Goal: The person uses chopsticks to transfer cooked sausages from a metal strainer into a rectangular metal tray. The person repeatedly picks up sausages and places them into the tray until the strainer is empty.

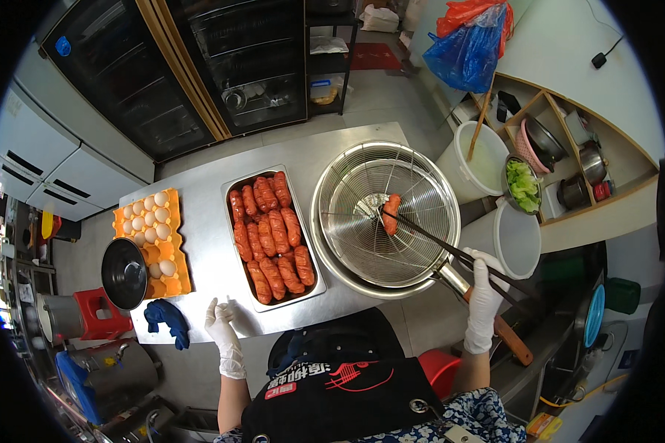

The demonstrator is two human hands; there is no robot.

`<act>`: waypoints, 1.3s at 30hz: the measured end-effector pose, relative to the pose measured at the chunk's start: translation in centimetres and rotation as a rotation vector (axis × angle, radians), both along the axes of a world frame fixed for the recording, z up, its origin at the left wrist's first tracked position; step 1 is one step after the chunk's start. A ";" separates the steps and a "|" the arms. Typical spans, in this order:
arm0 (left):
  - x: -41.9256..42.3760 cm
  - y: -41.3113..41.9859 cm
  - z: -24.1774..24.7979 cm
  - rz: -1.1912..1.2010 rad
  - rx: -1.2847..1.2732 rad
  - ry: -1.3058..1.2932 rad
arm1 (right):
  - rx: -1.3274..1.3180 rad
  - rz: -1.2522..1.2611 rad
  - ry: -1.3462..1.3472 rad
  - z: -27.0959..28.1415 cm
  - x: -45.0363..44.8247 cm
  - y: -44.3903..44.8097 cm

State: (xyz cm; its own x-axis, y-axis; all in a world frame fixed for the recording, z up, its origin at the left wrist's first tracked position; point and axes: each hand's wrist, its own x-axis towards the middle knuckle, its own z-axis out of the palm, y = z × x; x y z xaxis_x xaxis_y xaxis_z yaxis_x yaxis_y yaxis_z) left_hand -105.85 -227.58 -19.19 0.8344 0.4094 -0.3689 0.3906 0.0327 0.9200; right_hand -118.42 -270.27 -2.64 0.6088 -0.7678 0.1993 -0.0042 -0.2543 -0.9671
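My right hand (485, 296), in a white glove, grips a pair of long dark chopsticks (435, 238). Their tips pinch a reddish sausage (390, 215) with scored skin over a round wire-mesh strainer (360, 255). The strainer rests on a wide metal basin (318, 252), and its wooden handle (512, 340) passes beneath my right hand. Left of the basin, a rectangular steel tray (320, 282) is filled with similar scored sausages (277, 232). My left hand (221, 324), gloved too, hovers by the front table edge with loosely bent fingers and holds nothing.
An orange egg tray (174, 243) with several eggs stands on the left of the steel table (205, 216). A black bowl (124, 274) overlaps it, beside a dark blue cloth (168, 321). White buckets (460, 160) and a bowl of lettuce (523, 185) are at the right.
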 end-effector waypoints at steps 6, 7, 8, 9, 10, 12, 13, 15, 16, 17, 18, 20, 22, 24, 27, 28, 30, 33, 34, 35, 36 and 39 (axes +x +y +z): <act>0.1 -0.2 0.2 -0.010 -0.004 0.000 | 0.169 -0.086 -0.060 -2.6 0.7 -0.2; 0.1 -0.2 0.2 0.007 -0.011 0.002 | 0.116 -0.111 -0.053 -2.6 0.5 -0.7; 0.0 -0.1 0.3 0.010 -0.007 0.005 | 0.148 -0.181 -0.068 -2.7 0.4 -1.1; 0.0 -0.1 0.3 0.007 -0.003 0.001 | 0.184 -0.204 -0.125 -2.7 0.2 -1.6; -0.1 0.0 0.3 0.017 -0.020 -0.009 | 0.190 -0.219 -0.130 -2.6 -0.2 -2.0; -0.2 0.0 0.2 0.034 -0.025 0.008 | 0.210 -0.179 -0.172 -2.6 -0.9 -2.5; -0.2 0.0 0.2 0.033 -0.029 0.000 | 0.236 -0.168 -0.186 -2.4 -1.2 -2.7; -0.3 0.0 0.1 0.048 -0.045 0.005 | 0.239 -0.152 -0.187 -1.9 -1.8 -2.9; -0.2 0.0 0.1 0.046 -0.034 0.012 | 0.245 -0.140 -0.188 -1.6 -1.9 -2.8; -0.2 0.0 0.0 0.039 -0.025 0.004 | 0.240 -0.111 -0.207 -1.1 -1.9 -2.6; -0.1 0.0 0.0 0.044 -0.022 0.016 | 0.236 -0.073 -0.228 -0.6 -1.9 -2.3; 0.1 -0.1 -0.2 0.040 -0.019 0.011 | 0.236 -0.002 -0.241 0.5 -1.6 -1.5; 0.3 -0.2 -0.2 0.032 -0.016 0.003 | 0.279 -0.001 -0.233 0.9 -0.8 -0.1; 0.4 -0.4 -0.3 0.037 -0.035 0.001 | 0.380 0.026 -0.236 0.9 0.0 1.7; 0.5 -0.4 -0.2 0.035 -0.026 -0.002 | 0.416 0.179 -0.186 0.3 1.5 3.8; 0.5 -0.3 -0.1 0.033 -0.016 -0.001 | 0.403 0.244 -0.188 -0.1 2.1 4.5; 0.5 -0.1 0.0 0.043 -0.018 0.000 | 0.363 0.274 -0.092 -0.6 2.8 5.6; 0.2 0.3 0.2 0.077 -0.041 0.019 | 0.271 0.363 0.005 -0.8 3.6 7.1; 0.2 0.4 0.2 0.088 -0.060 0.011 | 0.243 0.380 0.050 -0.6 3.7 7.2; 0.1 0.4 0.2 0.096 -0.057 0.028 | 0.229 0.417 0.080 -0.3 3.7 7.2; 0.1 0.6 0.2 0.102 -0.062 0.030 | 0.211 0.390 0.079 0.0 3.7 7.1; 0.0 0.7 0.1 0.110 -0.066 0.033 | 0.188 0.374 0.046 0.9 3.5 6.3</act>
State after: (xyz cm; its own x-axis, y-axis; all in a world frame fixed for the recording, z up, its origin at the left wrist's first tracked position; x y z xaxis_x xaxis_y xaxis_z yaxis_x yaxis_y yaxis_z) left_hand -105.87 -226.84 -19.07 0.7730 0.4714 -0.4245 0.4112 0.1373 0.9012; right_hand -114.92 -263.98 -1.70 0.8576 -0.5126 0.0426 0.0105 -0.0653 -0.9978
